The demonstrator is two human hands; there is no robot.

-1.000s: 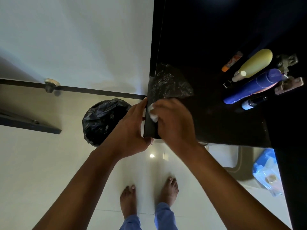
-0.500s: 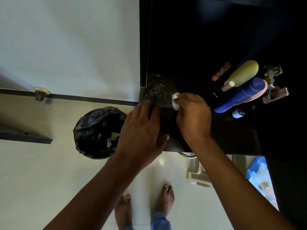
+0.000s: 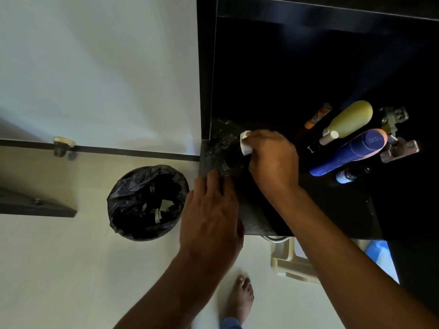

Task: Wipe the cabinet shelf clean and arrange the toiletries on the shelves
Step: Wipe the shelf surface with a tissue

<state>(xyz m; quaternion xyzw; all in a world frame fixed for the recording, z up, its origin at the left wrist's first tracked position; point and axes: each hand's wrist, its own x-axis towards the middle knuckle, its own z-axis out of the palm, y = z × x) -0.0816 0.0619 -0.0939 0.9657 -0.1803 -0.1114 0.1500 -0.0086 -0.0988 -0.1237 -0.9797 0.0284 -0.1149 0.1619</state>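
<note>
A black cabinet shelf (image 3: 337, 210) fills the right of the view, dusty and smeared near its left corner. My right hand (image 3: 273, 160) presses a white wipe (image 3: 244, 142) onto that smeared patch. My left hand (image 3: 211, 214) lies flat on the shelf's front left edge, fingers apart, holding nothing. Toiletries stand at the right of the shelf: a yellow bottle (image 3: 349, 119), a blue tube (image 3: 346, 153), a small orange stick (image 3: 317, 116) and a small dark bottle with a white label (image 3: 349, 175).
A bin lined with a black bag (image 3: 147, 203) stands on the floor left of the shelf. Metal hinges (image 3: 394, 134) sit at the cabinet's right side. Below the shelf are a beige stool (image 3: 292, 260), a blue plastic item (image 3: 380, 255) and my bare foot (image 3: 240, 298).
My right hand has slid the wipe from the shelf's front edge back toward the dusty corner. My left hand moved from gripping the edge to resting flat on it.
</note>
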